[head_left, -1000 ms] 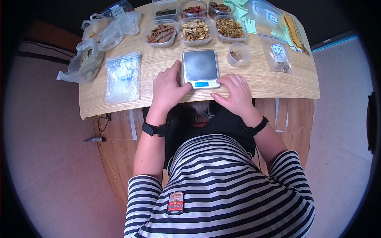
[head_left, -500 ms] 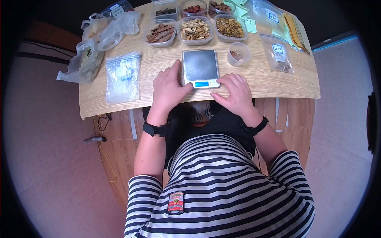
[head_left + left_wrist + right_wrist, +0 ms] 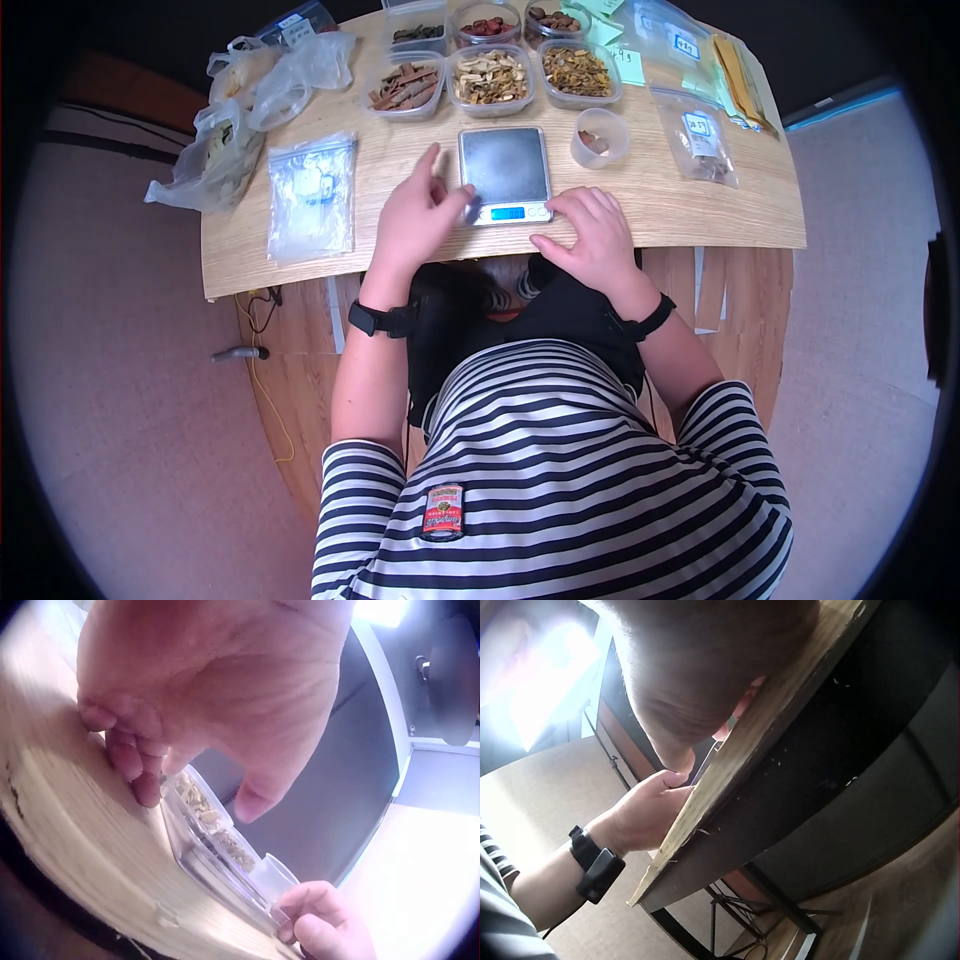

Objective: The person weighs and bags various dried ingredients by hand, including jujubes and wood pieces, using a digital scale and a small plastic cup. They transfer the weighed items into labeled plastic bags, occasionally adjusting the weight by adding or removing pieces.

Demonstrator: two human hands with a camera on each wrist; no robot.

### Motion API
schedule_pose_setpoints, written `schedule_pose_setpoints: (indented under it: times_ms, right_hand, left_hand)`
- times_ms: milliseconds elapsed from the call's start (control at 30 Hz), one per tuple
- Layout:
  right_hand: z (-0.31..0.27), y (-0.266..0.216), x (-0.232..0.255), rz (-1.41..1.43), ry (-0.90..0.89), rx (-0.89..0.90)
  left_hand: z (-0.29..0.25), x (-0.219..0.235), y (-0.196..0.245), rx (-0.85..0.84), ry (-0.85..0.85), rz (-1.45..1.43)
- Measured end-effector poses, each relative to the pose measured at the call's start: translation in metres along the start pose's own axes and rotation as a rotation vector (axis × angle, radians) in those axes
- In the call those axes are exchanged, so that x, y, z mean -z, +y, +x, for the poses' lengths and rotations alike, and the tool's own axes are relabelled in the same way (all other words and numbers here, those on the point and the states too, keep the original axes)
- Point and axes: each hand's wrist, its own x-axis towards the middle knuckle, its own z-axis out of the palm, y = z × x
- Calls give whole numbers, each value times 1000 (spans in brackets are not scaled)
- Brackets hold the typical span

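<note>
A small digital scale [image 3: 504, 166] with a silver platform and a lit blue display lies near the table's front edge. My left hand [image 3: 415, 222] hovers at its left side, index finger pointing forward and thumb over the scale's front left edge. Nothing is in that hand; its other fingers hang loosely bent in the left wrist view. At the front right corner of the scale, my right hand [image 3: 592, 232] rests with its fingertips against the buttons' end, thumb spread toward the table edge. Behind and right of the scale stands a clear plastic cup [image 3: 601, 138] with a few brown pieces inside.
Clear tubs of dried bark strips [image 3: 404, 86], pale slices [image 3: 490, 76] and yellowish-brown pieces [image 3: 578, 72] line the back, with more tubs behind. A zip bag [image 3: 310, 195] and plastic carrier bags [image 3: 215, 150] lie left. Labelled bags [image 3: 697, 140] and brown envelopes [image 3: 738, 85] lie right.
My left hand has lifted off the scale's left front corner and shifted slightly left, its thumb rising over the edge. The right hand has stayed in place.
</note>
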Motion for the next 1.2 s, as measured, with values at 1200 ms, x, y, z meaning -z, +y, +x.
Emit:
schedule_pose_setpoints:
  times_ms: [1200]
  right_hand:
    - [48,-4,35,179,127,-198]
  left_hand:
    - [0,-10,-17,-166,381,37]
